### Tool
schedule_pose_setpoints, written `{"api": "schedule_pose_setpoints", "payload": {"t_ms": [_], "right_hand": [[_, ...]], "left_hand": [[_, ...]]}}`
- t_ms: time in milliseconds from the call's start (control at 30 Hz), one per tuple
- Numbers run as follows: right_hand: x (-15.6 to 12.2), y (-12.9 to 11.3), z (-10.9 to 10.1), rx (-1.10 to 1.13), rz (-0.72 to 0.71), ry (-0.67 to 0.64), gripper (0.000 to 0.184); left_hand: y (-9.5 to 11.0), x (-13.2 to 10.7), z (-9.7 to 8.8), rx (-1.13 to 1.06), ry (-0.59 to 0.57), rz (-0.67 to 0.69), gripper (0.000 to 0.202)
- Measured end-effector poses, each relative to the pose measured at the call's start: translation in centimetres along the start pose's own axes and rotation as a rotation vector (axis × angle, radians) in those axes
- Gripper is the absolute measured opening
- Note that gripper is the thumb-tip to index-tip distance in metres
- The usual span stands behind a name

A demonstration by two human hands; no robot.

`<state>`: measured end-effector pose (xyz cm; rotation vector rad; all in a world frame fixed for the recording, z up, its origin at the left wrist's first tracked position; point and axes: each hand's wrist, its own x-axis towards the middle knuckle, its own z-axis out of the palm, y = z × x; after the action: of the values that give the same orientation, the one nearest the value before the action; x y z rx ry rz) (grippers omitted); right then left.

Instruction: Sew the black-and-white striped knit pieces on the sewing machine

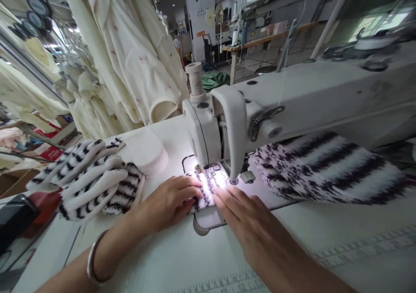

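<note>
A small black-and-white striped fuzzy fabric piece (205, 194) lies under the needle area of a white sewing machine (292, 98), lit by its lamp. My left hand (167, 202), a metal bangle on its wrist, rests with curled fingers on the left side of the piece and pinches its edge. My right hand (250, 223) lies flat with the fingers stretched out, the fingertips pressing on the right side of the piece.
A pile of striped fabric pieces (91, 178) lies at the left on the white table (162, 258). More striped fabric (325, 167) lies behind the machine arm. A white round roll (147, 152) stands nearby. Cream garments (130, 54) hang at the back left.
</note>
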<state>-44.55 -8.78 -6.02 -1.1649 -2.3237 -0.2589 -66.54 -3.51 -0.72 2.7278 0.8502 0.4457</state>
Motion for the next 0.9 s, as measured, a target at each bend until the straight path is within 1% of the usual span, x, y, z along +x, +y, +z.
{"api": "schedule_pose_setpoints", "payload": {"t_ms": [67, 133, 167, 233, 300, 367, 433, 500, 533, 633, 733, 800, 900], "right_hand": [[0.6, 0.9, -0.3, 0.025, -0.014, -0.002, 0.047], [1.1, 1.4, -0.5, 0.071, -0.026, -0.041, 0.045], [1.2, 1.3, -0.5, 0.083, -0.025, -0.055, 0.044], [1.0, 0.6, -0.3, 0.065, -0.034, -0.039, 0.046], [0.4, -0.5, 0.1, 0.018, -0.042, -0.018, 0.049], [-0.4, -1.5, 0.5, -0.013, -0.019, -0.027, 0.049], [-0.8, -1.9, 0.7, -0.026, 0.004, -0.032, 0.047], [-0.6, -1.6, 0.5, -0.016, 0.008, -0.008, 0.047], [-0.3, -1.2, 0.2, 0.005, 0.011, -0.011, 0.044], [1.4, 0.5, -0.8, 0.102, 0.024, -0.078, 0.033], [2.8, 2.0, -1.6, 0.156, 0.066, -0.115, 0.03], [3.0, 2.6, -1.9, 0.162, 0.068, -0.135, 0.034], [2.1, 2.9, -2.2, 0.09, 0.038, -0.111, 0.051]], "left_hand": [[0.7, -0.1, 0.7, 0.007, 0.047, -0.029, 0.019], [1.4, 0.1, 1.5, 0.013, 0.09, -0.069, 0.018], [1.8, 0.2, 1.8, 0.02, 0.105, -0.094, 0.018], [2.1, 0.4, 2.0, 0.037, 0.142, -0.135, 0.018], [2.1, 0.5, 1.8, 0.035, 0.156, -0.135, 0.018], [1.7, 0.4, 0.9, -0.007, 0.105, -0.087, 0.023], [1.3, 0.2, 0.0, -0.075, 0.011, -0.028, 0.027], [1.3, -0.1, -0.5, -0.113, -0.039, -0.014, 0.027], [1.4, -0.2, -0.5, -0.113, -0.032, -0.023, 0.025], [2.5, -0.3, 0.8, -0.069, 0.074, -0.084, 0.021], [3.9, 0.2, 2.8, 0.0, 0.199, -0.16, 0.019], [4.5, 0.7, 3.6, 0.068, 0.235, -0.215, 0.019], [4.9, 1.1, 3.4, 0.121, 0.231, -0.242, 0.018]]}}
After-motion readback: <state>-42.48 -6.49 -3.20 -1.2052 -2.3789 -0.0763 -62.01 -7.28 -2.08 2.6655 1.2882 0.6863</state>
